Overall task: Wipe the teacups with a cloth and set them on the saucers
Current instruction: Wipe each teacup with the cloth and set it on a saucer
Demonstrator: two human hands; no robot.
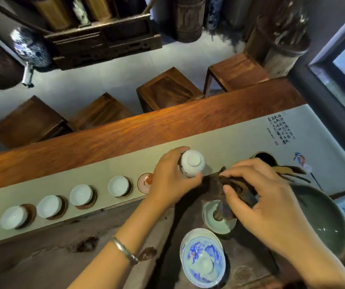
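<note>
**Porcelain cup upturned in our left hand, cloth in our right**

Porcelain teacups sit in a row along the pale table runner (113,161), and we read them from the left: the first teacup (13,217) on its dark saucer (29,213), a second teacup (48,206), a third teacup (81,194), then a fourth teacup (118,186), each resting on a brown saucer of its own. Just right of these lies an empty saucer (145,183) — pinkish with a red mark — partly hidden behind our left hand (170,180). That hand curls its fingers and thumb round an upturned white teacup (193,163), foot ring facing up, held above the runner near the empty saucer. A silver bangle (124,250) circles the left wrist.

Further right, our right hand (265,203) pinches a dark brown cloth (238,187) — thumb and fingers closed on its bunched folds, just beside the held cup but not touching it. Beneath the cloth stands a pale green lid rest (215,222) on the dark tea tray (240,261), and nearer us a blue-and-white lidded bowl (203,259). At the far right sits a large green glazed bowl (321,222).
</note>
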